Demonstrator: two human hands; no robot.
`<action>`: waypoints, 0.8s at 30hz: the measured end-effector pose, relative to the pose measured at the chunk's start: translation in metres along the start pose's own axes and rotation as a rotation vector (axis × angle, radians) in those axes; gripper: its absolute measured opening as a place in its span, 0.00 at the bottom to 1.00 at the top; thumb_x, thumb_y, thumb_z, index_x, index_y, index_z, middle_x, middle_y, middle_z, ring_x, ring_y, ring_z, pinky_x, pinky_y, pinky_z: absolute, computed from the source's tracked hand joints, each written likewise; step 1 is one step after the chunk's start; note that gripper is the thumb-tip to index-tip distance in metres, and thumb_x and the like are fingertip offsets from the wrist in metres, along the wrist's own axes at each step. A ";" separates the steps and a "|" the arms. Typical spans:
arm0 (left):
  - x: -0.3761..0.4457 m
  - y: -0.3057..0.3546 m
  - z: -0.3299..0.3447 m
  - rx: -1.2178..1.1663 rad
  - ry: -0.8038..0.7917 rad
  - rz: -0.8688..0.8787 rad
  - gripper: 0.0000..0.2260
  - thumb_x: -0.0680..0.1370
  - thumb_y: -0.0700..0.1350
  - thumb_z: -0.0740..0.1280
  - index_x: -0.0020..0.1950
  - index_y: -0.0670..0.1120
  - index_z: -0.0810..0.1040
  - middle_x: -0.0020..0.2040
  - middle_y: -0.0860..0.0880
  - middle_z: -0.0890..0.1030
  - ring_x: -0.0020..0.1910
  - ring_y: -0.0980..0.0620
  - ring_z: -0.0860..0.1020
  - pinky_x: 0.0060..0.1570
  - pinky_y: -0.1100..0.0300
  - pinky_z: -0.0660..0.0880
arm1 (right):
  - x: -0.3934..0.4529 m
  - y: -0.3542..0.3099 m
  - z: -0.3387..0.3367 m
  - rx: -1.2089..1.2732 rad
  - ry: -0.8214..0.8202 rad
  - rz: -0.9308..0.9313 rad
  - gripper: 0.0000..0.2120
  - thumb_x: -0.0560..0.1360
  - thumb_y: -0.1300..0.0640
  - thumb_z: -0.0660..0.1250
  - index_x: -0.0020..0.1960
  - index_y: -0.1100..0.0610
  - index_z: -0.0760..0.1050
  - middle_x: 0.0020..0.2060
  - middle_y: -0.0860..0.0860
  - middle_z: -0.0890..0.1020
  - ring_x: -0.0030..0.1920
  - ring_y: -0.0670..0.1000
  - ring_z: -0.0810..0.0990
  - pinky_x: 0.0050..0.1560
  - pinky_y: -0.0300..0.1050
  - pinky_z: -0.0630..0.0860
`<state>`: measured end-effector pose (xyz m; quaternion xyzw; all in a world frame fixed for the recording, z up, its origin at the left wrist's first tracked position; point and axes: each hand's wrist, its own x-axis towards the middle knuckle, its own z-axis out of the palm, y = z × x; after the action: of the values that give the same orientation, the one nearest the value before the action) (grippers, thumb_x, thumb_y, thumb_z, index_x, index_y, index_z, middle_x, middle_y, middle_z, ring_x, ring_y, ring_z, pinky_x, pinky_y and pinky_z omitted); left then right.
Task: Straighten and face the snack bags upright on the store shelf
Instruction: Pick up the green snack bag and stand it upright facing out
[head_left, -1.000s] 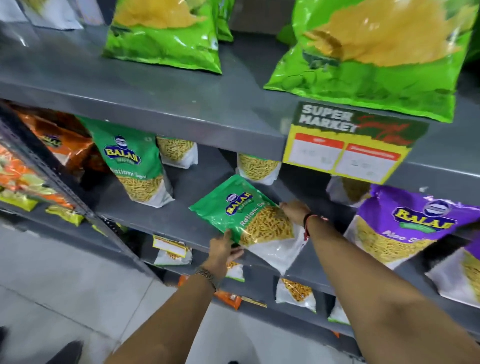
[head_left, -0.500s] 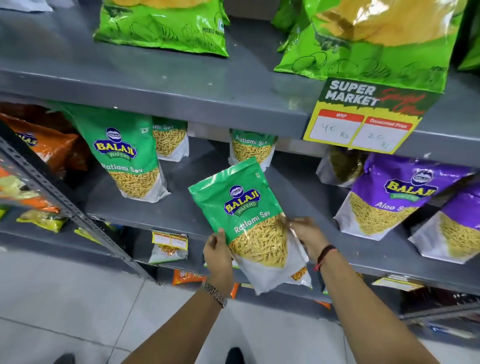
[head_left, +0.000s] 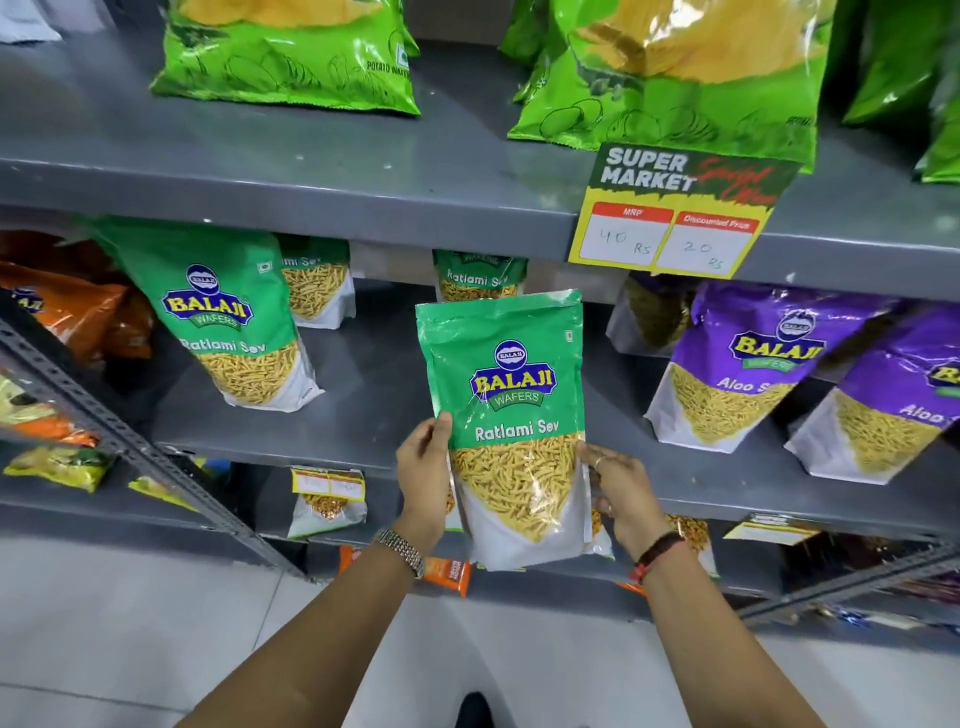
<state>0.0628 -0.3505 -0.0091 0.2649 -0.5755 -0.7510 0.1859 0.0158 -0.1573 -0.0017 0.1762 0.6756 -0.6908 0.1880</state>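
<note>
Single head-worn wide-angle view, looking forward and down from close in front of grey store shelves (head_left: 322, 171), both forearms reaching in from the bottom edge, tiled floor (head_left: 130, 634) below, straight lines bowed near the borders

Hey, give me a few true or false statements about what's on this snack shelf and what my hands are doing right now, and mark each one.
1. Both hands hold one green Ratlami Sev bag. True: the left hand grips its left edge and the right hand its right edge.
2. The held bag faces backward. False: its printed front faces the camera, roughly upright.
3. The purple bags are to the right of the held bag. True.
4. The price sign shows a discounted price of 40. False: 40 is under MRP; the discounted box reads 20.
5. The watch is on the right wrist. False: it is on the left wrist.
</note>
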 end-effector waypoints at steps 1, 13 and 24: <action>0.003 0.002 0.002 -0.005 -0.031 0.001 0.08 0.78 0.44 0.63 0.42 0.45 0.79 0.38 0.53 0.81 0.36 0.61 0.79 0.37 0.70 0.76 | 0.000 -0.001 -0.001 0.001 0.009 -0.015 0.08 0.77 0.60 0.62 0.51 0.60 0.79 0.38 0.53 0.80 0.36 0.51 0.76 0.24 0.33 0.72; 0.073 0.047 0.041 0.249 -0.235 0.142 0.09 0.70 0.60 0.65 0.40 0.57 0.81 0.49 0.49 0.84 0.54 0.45 0.81 0.56 0.42 0.77 | 0.036 -0.055 0.014 -0.006 0.120 -0.291 0.15 0.78 0.61 0.58 0.35 0.52 0.72 0.37 0.53 0.74 0.39 0.49 0.73 0.37 0.40 0.73; 0.063 0.021 0.042 0.263 -0.374 0.065 0.10 0.78 0.52 0.61 0.55 0.49 0.73 0.48 0.50 0.80 0.49 0.51 0.78 0.58 0.51 0.76 | 0.057 -0.029 0.021 0.021 0.109 -0.276 0.12 0.79 0.58 0.58 0.60 0.60 0.73 0.48 0.52 0.78 0.44 0.46 0.76 0.40 0.43 0.78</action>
<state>-0.0131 -0.3610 0.0074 0.1244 -0.7010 -0.6993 0.0637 -0.0477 -0.1786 -0.0045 0.1209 0.6953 -0.7065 0.0521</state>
